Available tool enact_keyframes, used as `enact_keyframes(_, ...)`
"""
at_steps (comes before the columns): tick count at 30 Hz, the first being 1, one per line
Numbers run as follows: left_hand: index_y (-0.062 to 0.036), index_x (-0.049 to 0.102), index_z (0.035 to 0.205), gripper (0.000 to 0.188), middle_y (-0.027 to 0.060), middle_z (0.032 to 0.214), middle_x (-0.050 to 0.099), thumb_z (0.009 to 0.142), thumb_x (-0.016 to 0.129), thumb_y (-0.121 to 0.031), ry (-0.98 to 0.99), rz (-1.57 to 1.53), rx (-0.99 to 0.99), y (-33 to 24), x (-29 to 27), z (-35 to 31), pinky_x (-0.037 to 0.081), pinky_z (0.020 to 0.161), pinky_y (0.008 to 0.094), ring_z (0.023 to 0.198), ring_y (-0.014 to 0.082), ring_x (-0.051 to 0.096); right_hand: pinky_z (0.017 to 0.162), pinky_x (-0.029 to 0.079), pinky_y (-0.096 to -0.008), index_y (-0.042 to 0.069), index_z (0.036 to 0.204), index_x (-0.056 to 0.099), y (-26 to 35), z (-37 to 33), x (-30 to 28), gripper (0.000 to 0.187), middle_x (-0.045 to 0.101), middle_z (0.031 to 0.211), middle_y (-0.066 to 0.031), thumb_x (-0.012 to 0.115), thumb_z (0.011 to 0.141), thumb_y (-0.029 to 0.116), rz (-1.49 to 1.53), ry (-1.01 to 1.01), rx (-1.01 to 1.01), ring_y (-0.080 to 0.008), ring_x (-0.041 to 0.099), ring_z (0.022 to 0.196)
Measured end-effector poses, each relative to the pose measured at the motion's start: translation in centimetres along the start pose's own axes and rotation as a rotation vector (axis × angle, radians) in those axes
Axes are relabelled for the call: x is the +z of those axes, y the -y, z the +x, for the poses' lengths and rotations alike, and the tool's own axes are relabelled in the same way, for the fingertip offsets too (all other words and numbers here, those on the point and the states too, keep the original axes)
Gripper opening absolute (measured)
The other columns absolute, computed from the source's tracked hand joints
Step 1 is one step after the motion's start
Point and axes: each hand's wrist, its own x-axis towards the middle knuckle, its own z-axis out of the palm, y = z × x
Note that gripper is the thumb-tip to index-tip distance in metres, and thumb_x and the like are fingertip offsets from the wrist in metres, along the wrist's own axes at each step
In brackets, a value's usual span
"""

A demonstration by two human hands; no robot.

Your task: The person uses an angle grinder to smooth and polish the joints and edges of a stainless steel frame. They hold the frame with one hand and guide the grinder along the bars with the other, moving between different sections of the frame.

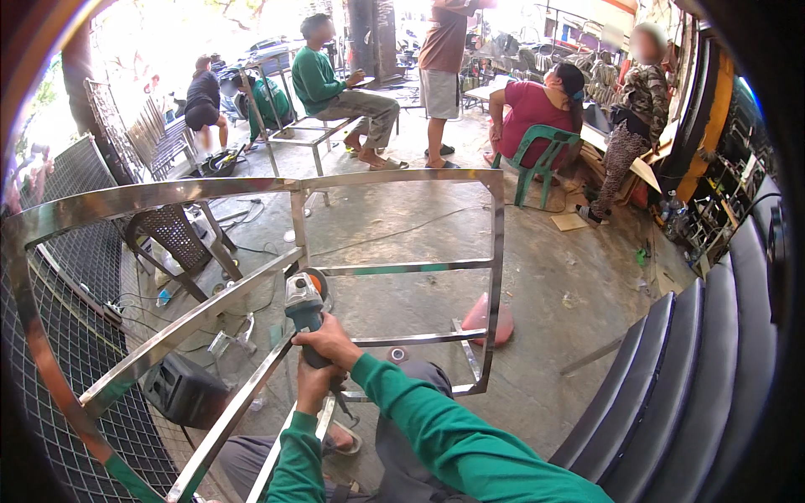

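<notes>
An angle grinder [303, 308] with a grey metal head and an orange-faced disc is held in front of me. My right hand [334, 339] wraps round its dark body just behind the head. Lower down, my left hand [312, 384] is closed around the rear of the same tool, its fingers partly hidden. The disc is close to a joint of a shiny metal tube frame [386, 178]; I cannot tell whether they touch. Curved outer rails and several straight crossbars make up this frame, which stands around my arms and legs.
Black padded seats [662, 377] line the right. A brown plastic chair [172, 239], a black speaker-like box [186, 390] and wire mesh [71, 180] stand left. A red object [488, 323] and cables lie on the concrete floor [553, 335]. Several people sit or stand farther back.
</notes>
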Motion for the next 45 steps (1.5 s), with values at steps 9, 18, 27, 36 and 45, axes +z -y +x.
enact_keyframes(9, 0.0008, 0.067, 0.105, 0.045, 0.0089, 0.085, 0.074, 0.062, 0.08, -0.001, -0.052, 0.034, 0.047, -1.7, 0.7, -1.2, 0.061, 0.063, 0.0357, 0.07, 0.0226, 0.075, 0.081, 0.059, -0.0346, -0.004, 0.12, 0.067, 0.5, -0.6, 0.0, 0.063, 0.074, 0.102, -0.0106, 0.096, 0.068, 0.016, 0.035, 0.013, 0.005, -0.0177, 0.07, 0.088)
enact_keyframes(18, 0.0018, 0.06, 0.118, 0.06, 0.0114, 0.084, 0.073, 0.063, 0.084, -0.005, 0.002, 0.06, -0.067, -2.0, 0.5, -0.6, 0.062, 0.061, 0.0362, 0.068, 0.0233, 0.075, 0.083, 0.058, -0.035, -0.004, 0.118, 0.067, 0.5, -0.2, -0.1, 0.062, 0.074, 0.103, -0.0112, 0.096, 0.068, 0.018, 0.018, 0.001, 0.008, -0.0191, 0.071, 0.09)
enact_keyframes(27, 0.0, 0.058, 0.115, 0.055, 0.0098, 0.084, 0.071, 0.065, 0.081, -0.004, 0.018, 0.059, -0.023, -2.9, 1.2, -0.4, 0.06, 0.058, 0.0353, 0.064, 0.0225, 0.073, 0.084, 0.058, -0.0361, -0.006, 0.122, 0.065, 0.7, 0.1, -0.7, 0.066, 0.074, 0.106, -0.0128, 0.094, 0.068, 0.019, 0.045, 0.011, -0.028, -0.0215, 0.071, 0.091)
enact_keyframes(36, -0.0013, 0.056, 0.122, 0.06, 0.0104, 0.09, 0.071, 0.067, 0.079, -0.002, 0.024, 0.04, -0.013, -1.1, 1.0, 0.4, 0.061, 0.055, 0.0372, 0.066, 0.0236, 0.073, 0.085, 0.059, -0.0364, -0.005, 0.124, 0.065, 0.6, 0.2, -0.9, 0.071, 0.075, 0.107, -0.0137, 0.096, 0.066, 0.019, -0.047, -0.03, -0.001, -0.0225, 0.073, 0.094)
enact_keyframes(45, -0.0019, 0.055, 0.13, 0.066, 0.0081, 0.097, 0.069, 0.068, 0.078, -0.002, -0.007, -0.021, -0.045, -0.3, 2.0, -0.5, 0.066, 0.057, 0.0407, 0.07, 0.024, 0.073, 0.087, 0.058, -0.0357, -0.004, 0.122, 0.066, 0.2, -0.1, -1.2, 0.063, 0.074, 0.105, -0.0119, 0.094, 0.07, 0.017, -0.102, -0.001, -0.029, -0.0205, 0.071, 0.094)
